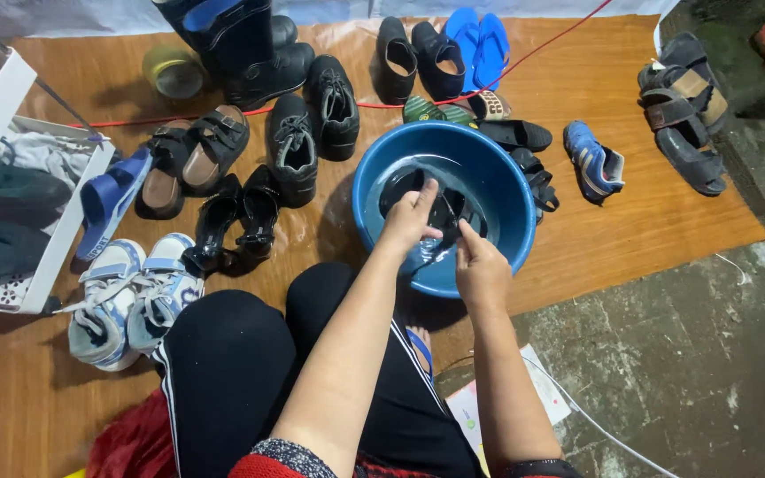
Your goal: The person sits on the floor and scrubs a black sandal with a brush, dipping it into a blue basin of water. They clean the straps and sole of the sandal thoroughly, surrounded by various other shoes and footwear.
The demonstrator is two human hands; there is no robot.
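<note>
both hands work inside the blue plastic basin (498, 190), which sits on the brown wooden mat (595, 248) just beyond the person's knees, with shallow water pooled at its bottom; the thing being handled is a black sandal (440, 212) lying in that water, partly under the hands. the left hand (409, 219) comes in from the near left with its fingers pressed together and curled down onto the sandal's upper side, thumb tucked under, so it seems to be pinning or gripping the strap end; the right hand (480, 265) sits at the near rim, fingers bent and closed around the sandal's near edge, though exactly which part they pinch is hidden by the knuckles. to do this washing step well, it seems wise to keep the sandal low in the water so the rubbing does not splash over the rim, hold it steady with one hand and rub with the other, and turn it to reach the sole. around the basin lie many other shoes: black lace-up shoes (312, 133) to the far left, black heeled sandals (236, 217) left, white and blue sneakers (130, 296) near left, blue flip-flops (475, 40) far, a blue sports shoe (595, 159) right
</note>
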